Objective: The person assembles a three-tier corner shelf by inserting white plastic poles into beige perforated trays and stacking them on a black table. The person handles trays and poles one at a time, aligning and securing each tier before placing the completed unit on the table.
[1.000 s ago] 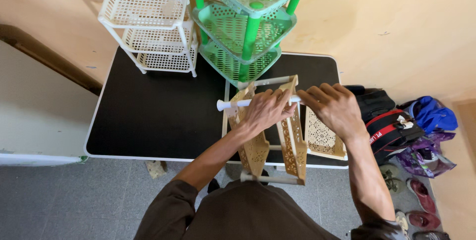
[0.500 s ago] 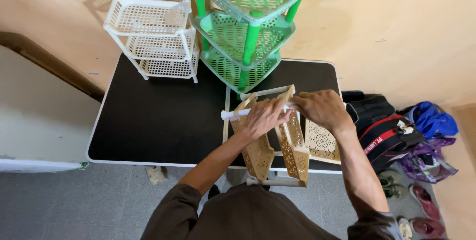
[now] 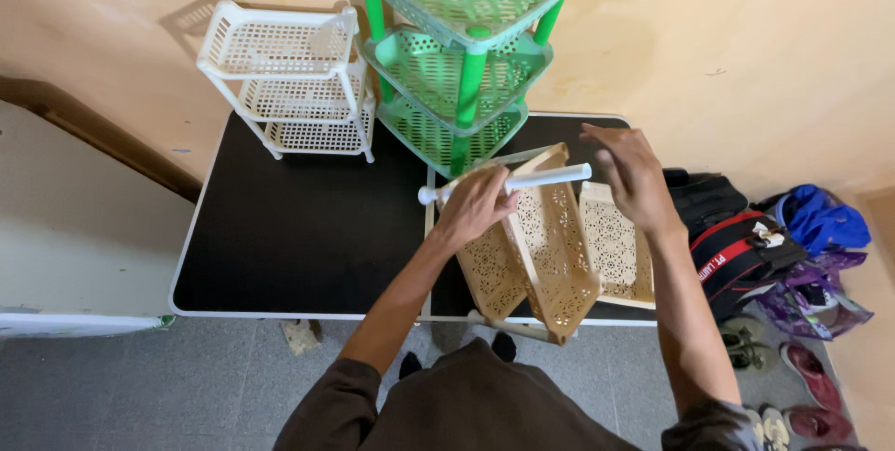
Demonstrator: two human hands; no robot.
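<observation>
Head view, looking straight down: the left hand (image 3: 475, 207) is closed around a white plastic rod (image 3: 508, 182), gripping it near the middle. The rod lies almost level, its long axis running from left to right across the desk's width, with the capped end poking out past the left hand towards the left and the other end reaching towards the right hand (image 3: 636, 174). That right hand hangs just beyond the rod's right tip, fingers spread and loosely curled, holding nothing; whether a fingertip brushes the tip cannot be told. So the left hand carries the rod, and the right is the free one, nearest its open end.

Directly under both hands sits a beige rack (image 3: 550, 251) of perforated trays, tilted on its side near the desk's front edge, towards its right front corner. One tray leans steeply; another lies flatter beside it on the right, under the right forearm. The rod crosses over the rack's far end.

Further back, a green three-tier corner rack (image 3: 466, 60) stands upright against the wall at the middle of the rear edge, and a white rack (image 3: 289, 78) stands near the left rear corner. The black desk (image 3: 298, 227) shows bare on its left half. Off the right edge, bags (image 3: 746, 246) and shoes (image 3: 792, 395) lie on the floor.
</observation>
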